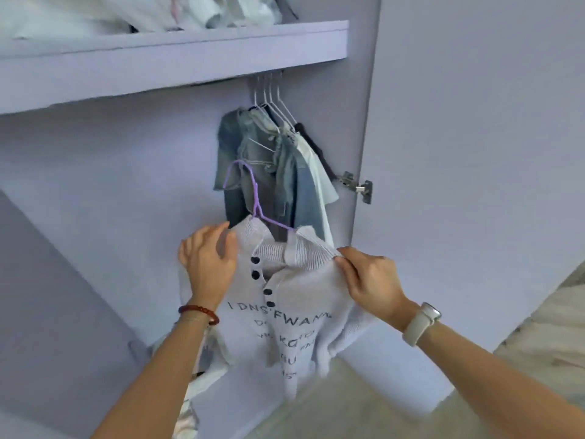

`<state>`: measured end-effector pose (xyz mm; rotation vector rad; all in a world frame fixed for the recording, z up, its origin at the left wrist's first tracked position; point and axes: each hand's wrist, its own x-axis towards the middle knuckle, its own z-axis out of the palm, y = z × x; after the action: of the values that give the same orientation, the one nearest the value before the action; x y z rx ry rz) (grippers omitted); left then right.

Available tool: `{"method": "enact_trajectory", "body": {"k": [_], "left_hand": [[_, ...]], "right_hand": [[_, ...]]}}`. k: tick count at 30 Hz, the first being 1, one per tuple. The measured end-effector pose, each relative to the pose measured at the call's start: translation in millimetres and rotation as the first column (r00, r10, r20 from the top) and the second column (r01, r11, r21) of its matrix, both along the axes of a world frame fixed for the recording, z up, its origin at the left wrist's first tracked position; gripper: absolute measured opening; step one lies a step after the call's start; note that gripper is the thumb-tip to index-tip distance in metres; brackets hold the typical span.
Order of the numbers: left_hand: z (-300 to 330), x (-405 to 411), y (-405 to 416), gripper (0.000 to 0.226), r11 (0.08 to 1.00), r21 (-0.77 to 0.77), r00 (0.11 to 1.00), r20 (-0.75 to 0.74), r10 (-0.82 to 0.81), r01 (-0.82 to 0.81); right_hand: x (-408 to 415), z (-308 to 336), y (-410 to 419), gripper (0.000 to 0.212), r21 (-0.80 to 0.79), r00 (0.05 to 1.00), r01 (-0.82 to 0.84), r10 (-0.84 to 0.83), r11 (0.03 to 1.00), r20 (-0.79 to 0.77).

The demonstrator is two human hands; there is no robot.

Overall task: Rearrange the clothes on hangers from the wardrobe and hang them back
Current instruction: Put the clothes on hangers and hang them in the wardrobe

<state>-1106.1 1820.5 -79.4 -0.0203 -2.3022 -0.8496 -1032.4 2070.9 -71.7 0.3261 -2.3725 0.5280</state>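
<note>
A pale knit cardigan (294,305) with black buttons and printed letters hangs on a purple hanger (253,198) in front of the open wardrobe. My left hand (207,261) lies on its left shoulder, fingers curled over the knit. My right hand (370,278) pinches the right shoulder near the collar. Behind them, denim jackets (253,163) and a white garment (318,172) hang on white hangers (269,99) from a rail under the shelf.
A lilac shelf (174,49) above carries piled white fabric (142,11). The wardrobe side panel (364,122) bears a metal hinge (357,185), with the open door (474,153) to the right. More pale clothes (196,375) lie low in the wardrobe.
</note>
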Motion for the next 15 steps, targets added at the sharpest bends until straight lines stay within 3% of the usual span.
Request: {"method": "enact_trajectory", "body": {"k": [6, 11, 15], "left_hand": [[64, -22, -7, 0.041, 0.972, -0.189, 0.948, -0.309, 0.076, -0.140], [128, -53, 11, 0.040, 0.885, -0.361, 0.838, -0.542, 0.057, -0.294], [166, -101, 19, 0.057, 0.751, -0.433, 0.804, -0.555, 0.214, -0.499]], "right_hand": [[-90, 19, -43, 0.043, -0.107, 0.994, 0.016, -0.004, 0.994, 0.111], [-162, 41, -60, 0.028, -0.265, 0.993, 0.015, 0.017, 0.964, 0.117], [-239, 69, -78, 0.030, -0.352, 0.997, 0.012, 0.016, 0.936, 0.078]]}}
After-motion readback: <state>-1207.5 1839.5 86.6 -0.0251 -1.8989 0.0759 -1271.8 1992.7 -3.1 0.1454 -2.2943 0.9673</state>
